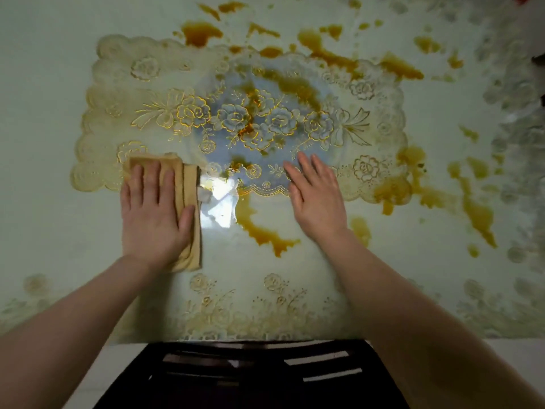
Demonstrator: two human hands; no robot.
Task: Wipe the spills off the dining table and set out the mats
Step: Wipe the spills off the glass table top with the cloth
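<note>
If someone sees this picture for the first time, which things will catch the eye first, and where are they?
The amber spills stand out first, splashed across the far and right parts of the table and over the lace-patterned mat in the middle. Next, the left hand presses flat on a folded tan cloth at the mat's near left corner, while the right hand rests open on its near edge.

This looks like a dining room in a home. The worktop (pixel 44 93) has a shiny cover with flowers printed on it. A lacy mat (pixel 141 84) with gold roses lies on top. Sticky brown spills (pixel 265 234) are splashed about. A dark wooden chair (pixel 250 376) is pushed up at the near edge.
</note>
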